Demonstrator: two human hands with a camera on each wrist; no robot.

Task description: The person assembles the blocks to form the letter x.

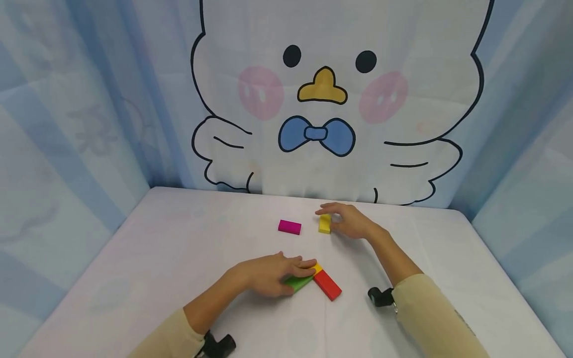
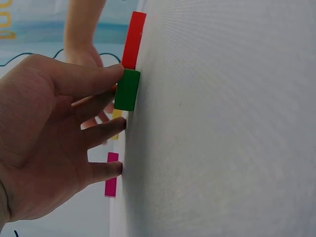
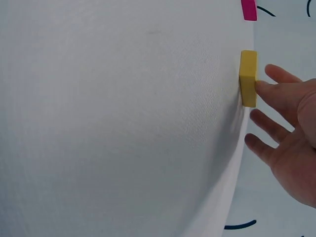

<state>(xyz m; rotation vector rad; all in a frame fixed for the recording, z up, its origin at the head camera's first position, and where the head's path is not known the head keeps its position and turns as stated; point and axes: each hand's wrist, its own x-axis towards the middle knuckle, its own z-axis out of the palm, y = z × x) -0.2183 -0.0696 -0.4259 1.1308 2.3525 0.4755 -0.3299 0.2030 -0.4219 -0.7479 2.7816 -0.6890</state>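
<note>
Left hand (image 1: 268, 274) fingers on green block (image 1: 299, 282); right hand (image 1: 351, 221) touching yellow block (image 1: 325, 223).

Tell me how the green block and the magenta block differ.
The green block lies under the left hand, whose fingers rest on it; the magenta block lies alone, touched by neither hand. The green block sits at the near end of the table, with its end against a red block, while the magenta block lies farther back, apart from the other blocks. Both are flat rectangular blocks lying on the table.
</note>
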